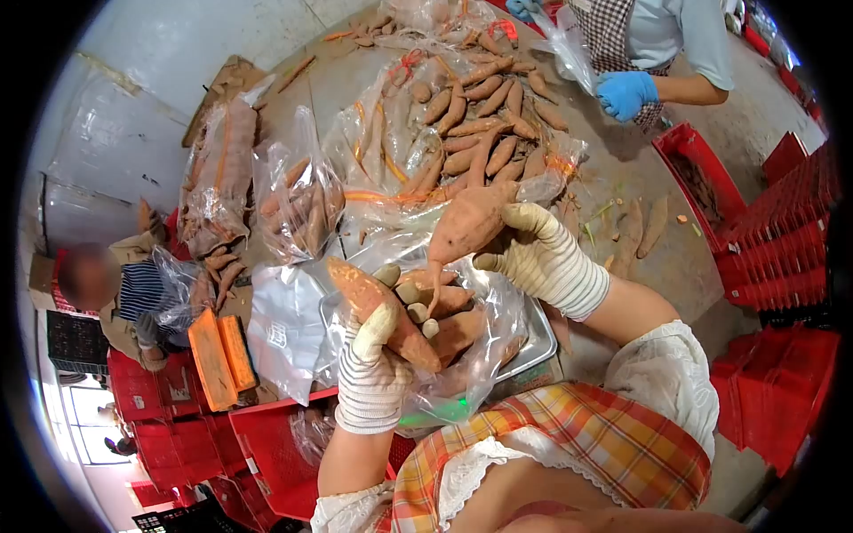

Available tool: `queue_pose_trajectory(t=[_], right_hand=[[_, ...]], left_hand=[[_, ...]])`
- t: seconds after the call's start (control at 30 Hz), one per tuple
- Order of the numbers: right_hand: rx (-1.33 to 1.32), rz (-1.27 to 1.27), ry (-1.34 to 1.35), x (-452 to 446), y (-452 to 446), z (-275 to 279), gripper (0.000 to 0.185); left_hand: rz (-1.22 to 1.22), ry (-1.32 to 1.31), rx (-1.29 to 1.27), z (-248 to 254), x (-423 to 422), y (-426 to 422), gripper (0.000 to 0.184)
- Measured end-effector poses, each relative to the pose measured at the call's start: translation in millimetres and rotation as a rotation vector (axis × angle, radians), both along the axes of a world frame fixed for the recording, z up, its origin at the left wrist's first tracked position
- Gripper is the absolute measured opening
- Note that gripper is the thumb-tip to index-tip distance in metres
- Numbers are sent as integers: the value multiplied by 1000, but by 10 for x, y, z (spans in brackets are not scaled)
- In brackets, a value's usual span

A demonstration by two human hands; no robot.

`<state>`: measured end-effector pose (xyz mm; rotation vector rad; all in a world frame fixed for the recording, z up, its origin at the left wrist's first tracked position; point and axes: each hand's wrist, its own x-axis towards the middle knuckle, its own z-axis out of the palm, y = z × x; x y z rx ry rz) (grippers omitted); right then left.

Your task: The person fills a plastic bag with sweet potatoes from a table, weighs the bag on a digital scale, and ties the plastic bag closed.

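In a striped white glove, my left hand is wrapped round a long sweet potato, tilted over an opened clear plastic bag. More sweet potatoes lie inside that bag, which rests on a metal tray. My right hand, gloved the same way, grips a bigger, rounder sweet potato by its right side. A thin root tail hangs from it towards the bag. Part of my left fingers is hidden behind the sweet potato they hold.
A pile of sweet potatoes covers the table's far side. Filled plastic bags stand at left. Red crates are stacked right, with more red crates lower left. A co-worker's blue-gloved hand is at upper right; another person is left.
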<state>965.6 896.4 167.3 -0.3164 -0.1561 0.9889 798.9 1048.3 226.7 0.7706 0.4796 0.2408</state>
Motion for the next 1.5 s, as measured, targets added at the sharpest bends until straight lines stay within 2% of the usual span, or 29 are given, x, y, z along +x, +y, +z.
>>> queue_pose_trajectory(t=[0.13, 0.23, 0.27, 0.33, 0.43, 0.53, 0.77, 0.83, 0.87, 0.93, 1.0, 1.03, 1.07, 1.1, 1.17, 1.23, 1.27, 1.33, 1.37, 1.43, 1.5], right_hand=[[-71, 12, -74, -65, -30, 51, 32], [-166, 9, -149, -95, -53, 75, 39], [-173, 16, -146, -109, -55, 99, 39], [-197, 3, -272, -132, -49, 136, 43], [-198, 5, -242, -121, -53, 7, 53], [-211, 66, -221, -81, -73, -154, 55], [-246, 79, -213, -138, -51, -110, 57], [-335, 47, 8, -186, 2, -76, 48], [-336, 46, 9, -202, 17, -106, 48], [-278, 95, 28, -214, 53, -185, 61], [-268, 69, 4, -191, 71, -145, 60], [-260, 43, -19, -168, 74, -127, 59], [-258, 38, -21, -143, 66, -126, 59], [-277, 18, -13, -124, 49, -131, 54], [-291, -5, -5, -112, 8, -162, 49], [-245, 5, 56, -98, -25, -210, 45], [-245, 4, 59, -94, -30, -206, 45], [-222, -4, -68, -73, -34, -166, 42], [-223, 8, -66, -49, -25, -119, 42], [-280, -112, -416, -26, -7, 49, 42], [-314, -146, -422, -60, 10, 208, 44]], left_hand=[[-72, 63, 46, 197, 104, -151, 57], [-117, 108, 135, 37, 112, -109, 55], [-210, 62, 108, 34, 127, -68, 50], [-216, 91, 150, -11, 154, -87, 50], [-221, 138, 182, -4, 170, -110, 46], [-180, 205, 200, 26, 194, -139, 44], [-242, 204, 232, 8, 198, -108, 48], [-251, 198, 243, 7, 200, -103, 50], [-264, 198, 260, 16, 201, -106, 51], [-276, 196, 278, 1, 207, -90, 52], [-216, 190, 209, -81, 222, -5, 46], [-170, 134, 160, -71, 240, 82, 36], [47, -26, 266, -40, 297, 175, 30], [120, -66, 621, -51, 257, 361, 31], [443, 61, 1382, -71, 177, 731, 35], [343, -306, -183, -20, 136, 1080, 41], [342, -304, -182, -35, 109, 1050, 41], [301, -217, 18, -31, 5, 876, 56], [313, -214, 18, 1, -54, 837, 56], [148, -220, -130, 123, -193, 776, 53], [179, -204, -104, 225, -303, 753, 56]])
